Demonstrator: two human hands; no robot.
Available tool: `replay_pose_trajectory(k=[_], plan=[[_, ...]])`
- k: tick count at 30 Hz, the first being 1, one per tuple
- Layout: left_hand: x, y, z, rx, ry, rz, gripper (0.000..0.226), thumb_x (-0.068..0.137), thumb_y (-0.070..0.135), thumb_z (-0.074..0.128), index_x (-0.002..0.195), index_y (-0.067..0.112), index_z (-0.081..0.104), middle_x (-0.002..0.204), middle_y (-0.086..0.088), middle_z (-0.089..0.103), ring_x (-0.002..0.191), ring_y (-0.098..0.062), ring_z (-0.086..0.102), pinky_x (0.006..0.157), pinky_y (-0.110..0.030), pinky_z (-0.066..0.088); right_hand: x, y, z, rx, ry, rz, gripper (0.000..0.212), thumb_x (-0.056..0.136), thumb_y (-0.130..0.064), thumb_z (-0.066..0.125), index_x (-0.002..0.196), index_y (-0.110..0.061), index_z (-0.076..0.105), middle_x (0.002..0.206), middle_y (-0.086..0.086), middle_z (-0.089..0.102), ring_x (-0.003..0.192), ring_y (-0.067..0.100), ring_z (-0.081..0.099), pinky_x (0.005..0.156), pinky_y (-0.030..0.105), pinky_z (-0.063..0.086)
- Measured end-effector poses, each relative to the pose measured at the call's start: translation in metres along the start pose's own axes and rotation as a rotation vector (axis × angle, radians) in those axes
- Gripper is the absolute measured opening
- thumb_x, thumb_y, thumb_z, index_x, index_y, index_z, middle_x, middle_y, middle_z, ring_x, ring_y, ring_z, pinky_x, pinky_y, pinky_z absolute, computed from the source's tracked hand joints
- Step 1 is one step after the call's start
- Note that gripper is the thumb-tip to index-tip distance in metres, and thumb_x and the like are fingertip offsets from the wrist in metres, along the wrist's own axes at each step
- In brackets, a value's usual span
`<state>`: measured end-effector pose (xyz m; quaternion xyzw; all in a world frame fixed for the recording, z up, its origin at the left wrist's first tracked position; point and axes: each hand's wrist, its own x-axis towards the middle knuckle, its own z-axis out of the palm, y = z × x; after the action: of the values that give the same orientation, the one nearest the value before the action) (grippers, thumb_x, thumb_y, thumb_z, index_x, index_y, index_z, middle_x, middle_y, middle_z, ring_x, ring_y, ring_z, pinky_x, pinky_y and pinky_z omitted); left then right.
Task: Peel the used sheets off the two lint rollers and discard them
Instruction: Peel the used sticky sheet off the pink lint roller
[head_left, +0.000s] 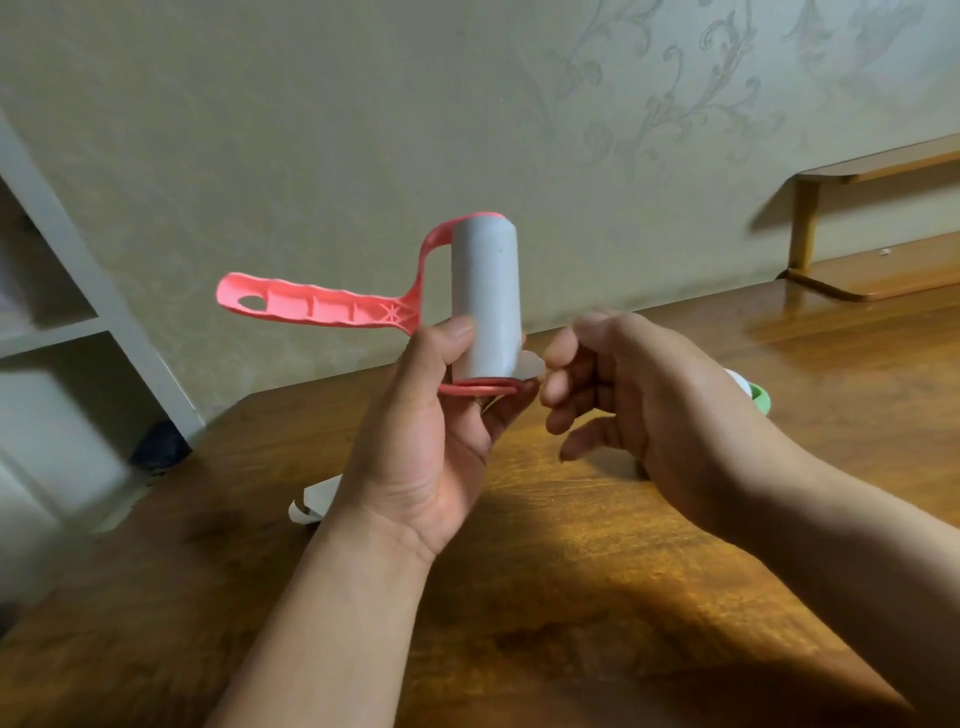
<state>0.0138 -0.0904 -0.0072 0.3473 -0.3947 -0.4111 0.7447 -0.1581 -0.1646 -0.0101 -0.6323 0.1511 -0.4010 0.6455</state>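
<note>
Pink lint roller (485, 301), gripped by left hand (441, 415), needs its lifted four-o'clock corner (530, 364) pinched by right hand's (649, 384) loosely curled fingers (558, 358).

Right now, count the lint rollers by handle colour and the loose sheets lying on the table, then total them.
Pink-handled lint roller: 1
Green-handled lint roller: 1, mostly hidden
Loose peeled sheet on the table: 1
Total: 3

Pink lint roller (485, 301): upright, handle leftward, sheet corner (530, 364) lifted at base. Green lint roller (757, 399): on counter (571, 571), mostly hidden. Peeled sheet (311, 506): curled, on counter.
</note>
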Motion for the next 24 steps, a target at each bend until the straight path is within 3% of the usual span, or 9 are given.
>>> replay_pose_trajectory(k=[3,7,12,15,18,21,24], plan=[[0.000,-0.003,0.000,0.057,-0.005,0.003,0.038,0.099,0.030,0.068,0.126,0.002,0.071,0.112,-0.016,0.073,0.100,-0.025,0.074,0.085,-0.037,0.064,-0.001,0.004,0.001,-0.182,0.011,-0.037,0.051,0.091,-0.058,0.070,0.106,-0.009,0.070,0.088,0.001,0.076,0.082,0.018,0.074,0.067,0.036,0.063],[0.000,-0.003,-0.002,0.056,-0.030,-0.012,0.027,0.098,0.030,0.068,0.105,0.008,0.083,0.097,-0.012,0.077,0.091,-0.024,0.076,0.079,-0.036,0.065,-0.001,0.006,0.003,-0.283,-0.004,-0.095,0.039,0.097,-0.043,0.079,0.100,-0.006,0.068,0.093,0.018,0.074,0.082,0.017,0.073,0.070,0.039,0.065],[0.000,-0.003,0.000,0.138,-0.089,-0.036,0.045,0.093,0.040,0.085,0.122,0.008,0.073,0.101,-0.013,0.076,0.092,-0.026,0.076,0.087,-0.044,0.062,-0.001,0.004,0.001,-0.251,-0.046,-0.214,0.035,0.099,-0.032,0.076,0.092,0.000,0.064,0.075,0.008,0.071,0.074,0.010,0.070,0.067,0.033,0.058],[0.000,-0.001,0.000,0.079,-0.054,-0.040,0.035,0.101,0.034,0.077,0.123,0.006,0.077,0.110,-0.018,0.074,0.094,-0.027,0.076,0.084,-0.038,0.063,0.001,0.003,-0.001,-0.146,-0.041,-0.167,0.025,0.100,-0.028,0.075,0.084,-0.011,0.066,0.082,0.011,0.070,0.081,0.015,0.068,0.069,0.032,0.057],[-0.001,0.002,-0.001,-0.069,0.008,-0.086,0.039,0.102,0.031,0.070,0.133,0.007,0.071,0.105,-0.014,0.081,0.091,-0.022,0.080,0.073,-0.034,0.066,0.003,-0.001,-0.006,0.035,-0.014,-0.084,0.021,0.103,-0.018,0.070,0.083,-0.017,0.065,0.090,0.010,0.073,0.090,0.021,0.072,0.072,0.032,0.058],[-0.001,-0.001,0.001,-0.052,0.013,-0.119,0.049,0.100,0.040,0.076,0.136,0.009,0.071,0.106,-0.013,0.080,0.089,-0.021,0.080,0.070,-0.033,0.066,0.002,-0.002,-0.007,-0.091,0.017,-0.112,0.020,0.103,-0.019,0.070,0.085,-0.011,0.064,0.091,0.010,0.074,0.089,0.021,0.074,0.074,0.033,0.061],[0.000,-0.004,0.002,0.019,0.019,-0.130,0.050,0.085,0.047,0.089,0.121,0.013,0.081,0.100,-0.008,0.081,0.083,-0.016,0.079,0.067,-0.030,0.066,0.000,-0.003,-0.007,-0.224,0.044,-0.155,0.025,0.103,-0.020,0.071,0.086,-0.003,0.063,0.090,0.016,0.075,0.084,0.020,0.071,0.077,0.033,0.061]])
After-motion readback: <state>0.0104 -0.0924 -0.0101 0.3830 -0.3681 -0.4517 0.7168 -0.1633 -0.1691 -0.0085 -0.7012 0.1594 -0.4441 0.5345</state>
